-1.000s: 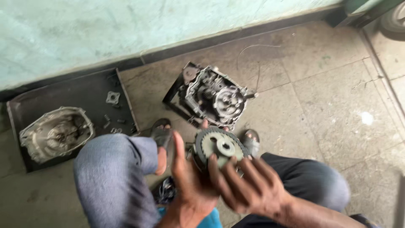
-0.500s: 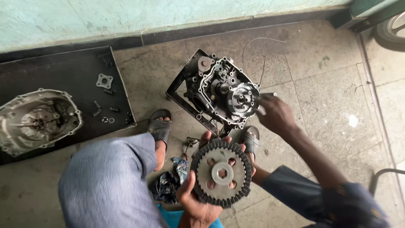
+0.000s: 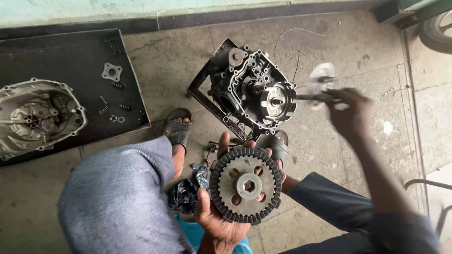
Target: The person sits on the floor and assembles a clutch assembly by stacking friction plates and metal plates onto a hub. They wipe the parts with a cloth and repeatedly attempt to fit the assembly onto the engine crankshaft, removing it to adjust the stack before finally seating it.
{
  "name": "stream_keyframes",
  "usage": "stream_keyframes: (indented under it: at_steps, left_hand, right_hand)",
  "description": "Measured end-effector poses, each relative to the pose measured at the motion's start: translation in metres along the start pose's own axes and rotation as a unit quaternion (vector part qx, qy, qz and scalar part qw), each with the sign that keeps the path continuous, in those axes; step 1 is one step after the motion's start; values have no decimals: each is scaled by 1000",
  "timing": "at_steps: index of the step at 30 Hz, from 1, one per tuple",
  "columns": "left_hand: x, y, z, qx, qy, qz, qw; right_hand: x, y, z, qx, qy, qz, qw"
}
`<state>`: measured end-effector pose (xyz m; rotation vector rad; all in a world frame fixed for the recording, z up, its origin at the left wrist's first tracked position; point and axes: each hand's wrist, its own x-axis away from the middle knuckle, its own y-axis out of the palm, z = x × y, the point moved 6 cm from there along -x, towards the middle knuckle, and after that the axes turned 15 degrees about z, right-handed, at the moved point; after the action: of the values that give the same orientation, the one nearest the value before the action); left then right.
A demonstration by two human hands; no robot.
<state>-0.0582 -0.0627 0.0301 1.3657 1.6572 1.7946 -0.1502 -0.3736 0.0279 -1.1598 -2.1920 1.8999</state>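
Nearest, the left hand (image 3: 221,221) cradles one round clutch disc (image 3: 246,185), its dark rim toothed, four holes around a pale hub. Farther right, the blurred right hand (image 3: 351,113) is clenched on one rod (image 3: 313,97) beside one engine (image 3: 252,89). Far left lies one cover (image 3: 37,115).

left hand (image 3: 221,214) palm-up and gripping, right hand (image 3: 351,113) stretched forward, blurred

the left hand sits low and near the body between the knees, palm turned up, fingers (image 3: 225,141) curled around what it carries, thumb at the lower left edge. the right arm reaches out at full stretch up and to the right, forearm bare below a dark sleeve, its fist closed in a grip; motion blur hides the fingers.
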Motion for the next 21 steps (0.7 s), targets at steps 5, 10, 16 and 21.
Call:
stream_keyframes:
  at_steps: [5,10,16,21]
  left_hand:
    - [6,3,-8,-30,-17,-30,999]
    - [14,-11,-34,-50,-64,-16,997]
    - [42,-25,-60,-63,-152,-51,985]
    - [53,-21,-73,-26,-205,-82,975]
  right_hand:
    - [104,-78,30,-587,352,23,728]
    - [250,-105,-15,-656,509,53,554]
    - [268,-92,-77,-629,569,-31,529]
    - [223,-127,-112,-604,462,-229,608]
